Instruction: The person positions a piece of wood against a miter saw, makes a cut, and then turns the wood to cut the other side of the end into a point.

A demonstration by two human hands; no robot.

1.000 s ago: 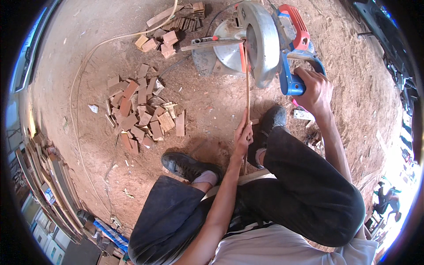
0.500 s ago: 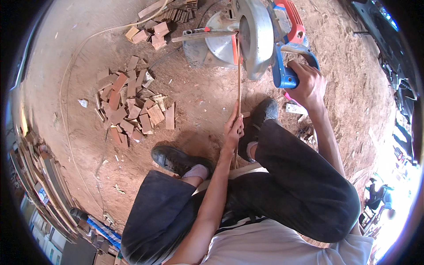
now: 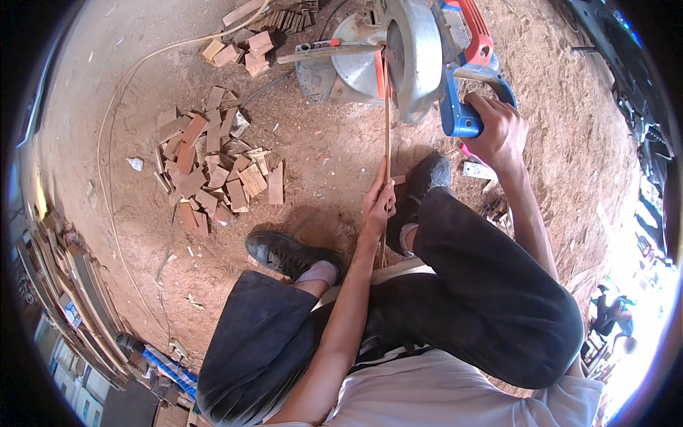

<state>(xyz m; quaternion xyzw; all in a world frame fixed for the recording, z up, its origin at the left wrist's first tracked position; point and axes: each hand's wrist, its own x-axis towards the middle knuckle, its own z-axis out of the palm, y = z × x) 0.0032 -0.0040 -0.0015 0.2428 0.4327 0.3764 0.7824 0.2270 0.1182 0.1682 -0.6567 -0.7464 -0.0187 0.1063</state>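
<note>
A miter saw (image 3: pixel 418 60) with a grey blade guard stands on the ground ahead of me. My right hand (image 3: pixel 496 130) is wrapped round its blue handle (image 3: pixel 461 114). My left hand (image 3: pixel 378 201) grips a long thin wooden strip (image 3: pixel 388 135), seen nearly edge-on. The strip's far end reaches the saw beside the orange-red insert (image 3: pixel 381 75), and its near end runs back between my legs. Where the strip meets the blade is hidden by the guard. Another wooden stick (image 3: pixel 324 53) lies across the saw's round metal table (image 3: pixel 356 71).
A heap of short cut wood blocks (image 3: pixel 206 164) lies left of the saw, with more blocks (image 3: pixel 260 44) behind it. A pale cable (image 3: pixel 107 135) curves over the dirt floor. Long boards (image 3: pixel 78 306) are stacked at the lower left. My shoes (image 3: pixel 284 252) flank the strip.
Almost nothing differs. The view has shifted very slightly; both hands keep their holds on the strip and the saw handle.
</note>
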